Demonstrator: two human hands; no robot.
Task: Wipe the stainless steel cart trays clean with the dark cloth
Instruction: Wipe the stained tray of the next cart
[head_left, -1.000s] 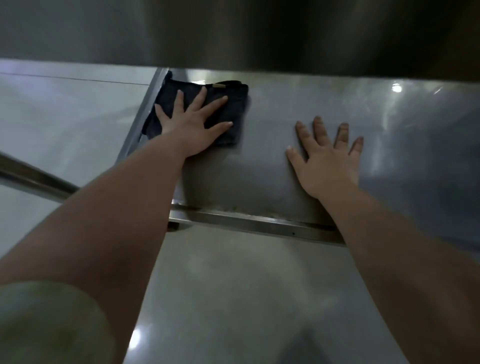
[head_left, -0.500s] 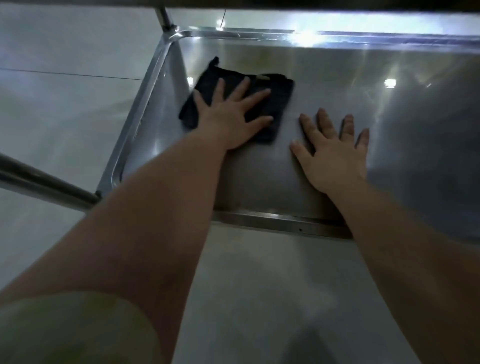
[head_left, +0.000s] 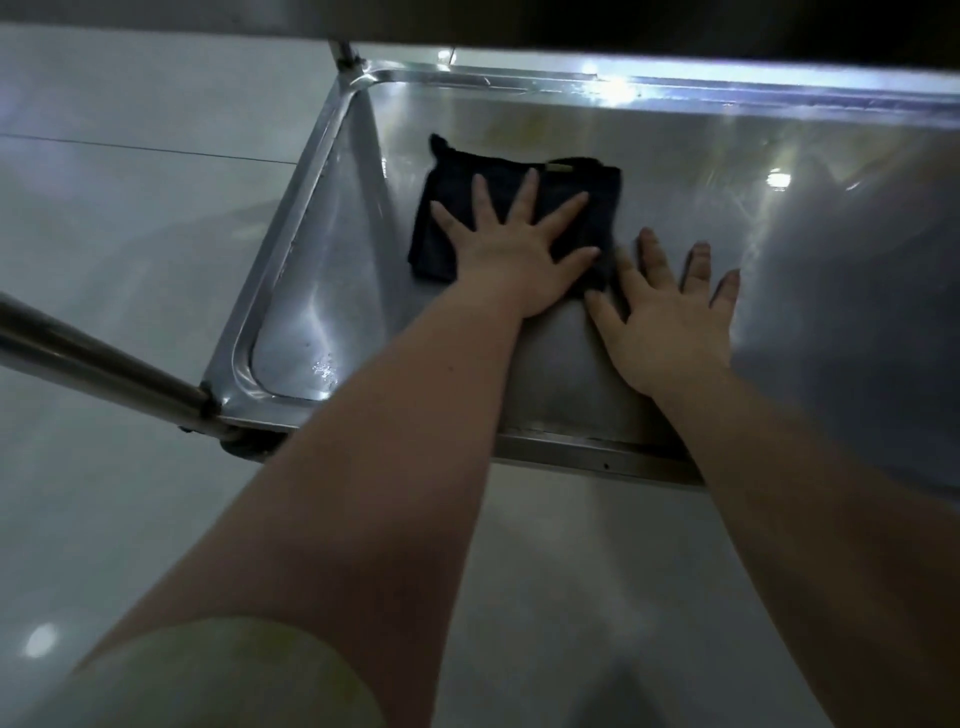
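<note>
A folded dark cloth (head_left: 566, 187) lies flat on the lower stainless steel cart tray (head_left: 322, 291), left of its middle. My left hand (head_left: 519, 249) presses down on the cloth with fingers spread and straight, covering its near half. Right beside it, my right hand (head_left: 670, 312) lies flat on the bare steel with fingers spread, its thumb touching the cloth's right corner. Both forearms reach in over the tray's near rim.
An upper shelf edge (head_left: 571, 26) hangs over the tray's far side. A round steel cart post (head_left: 104, 364) runs in from the left to the near left corner, and another post (head_left: 345, 54) stands at the far left corner. Pale tiled floor (head_left: 130, 208) surrounds the cart.
My left hand slid the cloth to the right, away from the tray's left rim and up against my right hand. The view has shifted, showing more of the tray.
</note>
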